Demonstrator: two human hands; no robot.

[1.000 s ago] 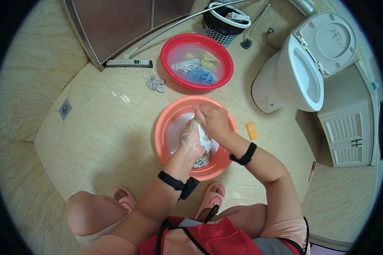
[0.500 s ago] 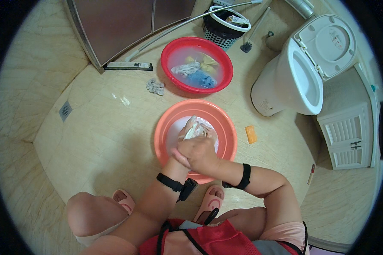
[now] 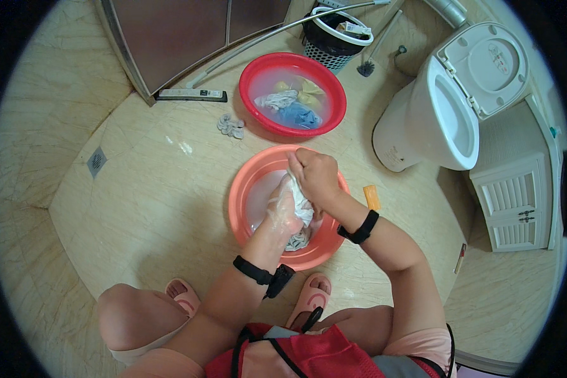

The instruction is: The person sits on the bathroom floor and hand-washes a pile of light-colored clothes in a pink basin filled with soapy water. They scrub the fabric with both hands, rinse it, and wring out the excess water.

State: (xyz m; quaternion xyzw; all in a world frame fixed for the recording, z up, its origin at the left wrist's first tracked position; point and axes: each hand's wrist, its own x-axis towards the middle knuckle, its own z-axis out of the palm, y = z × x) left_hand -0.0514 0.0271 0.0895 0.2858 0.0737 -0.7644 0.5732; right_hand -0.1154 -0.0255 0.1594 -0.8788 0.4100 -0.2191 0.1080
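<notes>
Both my hands are over an orange basin (image 3: 238,205) of cloudy water on the floor. A wet white cloth (image 3: 302,206) is stretched between them, its lower end bunched inside the basin. My left hand (image 3: 282,205), streaked with suds, is closed on the cloth, its fingers partly hidden. My right hand (image 3: 317,176) makes a fist around the cloth's upper part, near the far side of the basin. An orange bar of soap (image 3: 372,197) lies on the floor just right of the basin.
Beyond stands a red basin (image 3: 338,104) with soaking clothes. A small grey cloth (image 3: 230,126) lies beside it. A toilet (image 3: 416,120) and white cabinet (image 3: 513,195) are at right. A lined bin (image 3: 331,57), toilet brush (image 3: 366,68) and long-handled mop (image 3: 192,95) occupy the back.
My right hand has moved up and away from my left wrist area, drawing the white cloth out between the hands. More of the cloth now shows.
</notes>
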